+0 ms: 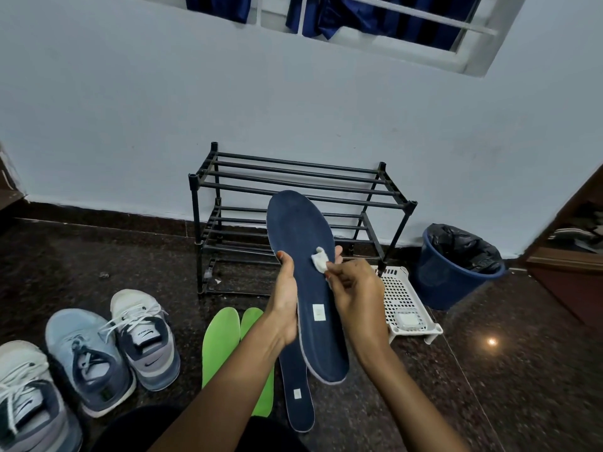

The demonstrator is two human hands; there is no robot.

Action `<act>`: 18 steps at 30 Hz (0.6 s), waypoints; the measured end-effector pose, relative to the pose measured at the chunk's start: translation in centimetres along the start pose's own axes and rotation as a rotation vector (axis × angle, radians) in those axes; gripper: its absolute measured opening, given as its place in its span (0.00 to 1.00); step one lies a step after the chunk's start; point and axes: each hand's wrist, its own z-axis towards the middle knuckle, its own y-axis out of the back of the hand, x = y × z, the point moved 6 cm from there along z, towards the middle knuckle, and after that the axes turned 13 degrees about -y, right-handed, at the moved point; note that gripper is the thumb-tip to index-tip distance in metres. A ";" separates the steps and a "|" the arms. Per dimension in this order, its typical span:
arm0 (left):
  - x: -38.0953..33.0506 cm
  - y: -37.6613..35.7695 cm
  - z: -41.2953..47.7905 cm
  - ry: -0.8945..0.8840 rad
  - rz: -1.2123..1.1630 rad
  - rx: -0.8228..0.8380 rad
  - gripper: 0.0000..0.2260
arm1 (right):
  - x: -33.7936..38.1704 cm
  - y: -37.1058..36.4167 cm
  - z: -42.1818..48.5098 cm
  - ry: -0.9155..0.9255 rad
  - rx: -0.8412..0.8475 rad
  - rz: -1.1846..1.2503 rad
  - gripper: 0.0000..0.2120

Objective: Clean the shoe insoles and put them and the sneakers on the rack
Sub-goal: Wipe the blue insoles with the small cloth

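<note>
Black two-tier rack (293, 164) against the pale wall. Right of the rack, blue bin (437, 278) lined with a black bag. Left of the rack and nearer the camera, three shoes on the dark floor: white-and-navy sneaker (143, 340), light blue sneaker (88, 360), white-and-grey sneaker (29, 402) cut by the frame edge. At the rack's right front leg, white perforated basket (396, 295). In front of the rack, lifted off the floor, navy insole (300, 236), toe end up, overlapping the shelves. Nearer than the rack, flat on the floor, second navy insole (298, 406), with large green insole (220, 340) and partly hidden green insole (253, 318) just left. Left hand (285, 298) curled round the lifted insole's left edge, thumb in front. Right hand (355, 295) pinching small white wipe (319, 259) against the insole's face.
</note>
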 end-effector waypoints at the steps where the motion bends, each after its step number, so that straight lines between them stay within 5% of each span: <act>1: 0.0 0.1 0.1 -0.002 -0.009 -0.012 0.38 | 0.3 -0.3 -0.5 0.028 0.030 -0.014 0.06; 18: -0.1 0.3 0.6 -0.007 -0.016 -0.020 0.39 | 1.1 -1.6 -2.1 -0.041 0.137 0.079 0.07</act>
